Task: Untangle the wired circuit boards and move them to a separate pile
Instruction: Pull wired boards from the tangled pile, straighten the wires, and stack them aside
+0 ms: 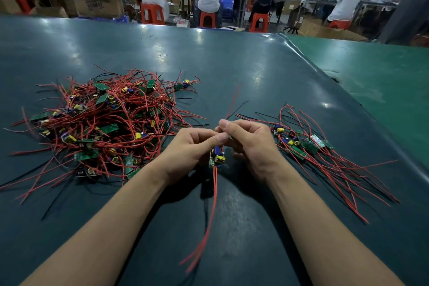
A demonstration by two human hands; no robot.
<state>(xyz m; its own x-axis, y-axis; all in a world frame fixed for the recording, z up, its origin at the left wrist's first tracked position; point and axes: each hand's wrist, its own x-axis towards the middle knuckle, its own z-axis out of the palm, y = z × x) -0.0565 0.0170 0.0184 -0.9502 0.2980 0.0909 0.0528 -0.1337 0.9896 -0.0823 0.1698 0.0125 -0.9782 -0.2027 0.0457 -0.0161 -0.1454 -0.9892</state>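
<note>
Head view: my left hand (190,146) and right hand (249,144) both pinch one wired circuit board (217,158) between the piles; the tangled heap (102,123) left of it remains big, the sorted pile (308,144) right of it small, so most sorting remains

Legible text: none. Cardboard box (97,3) behind the far workbench, upper left: dark printed marking on its front face, too blurred to read. Circuit boards (311,144) on the table: no readable print at this size.
</note>
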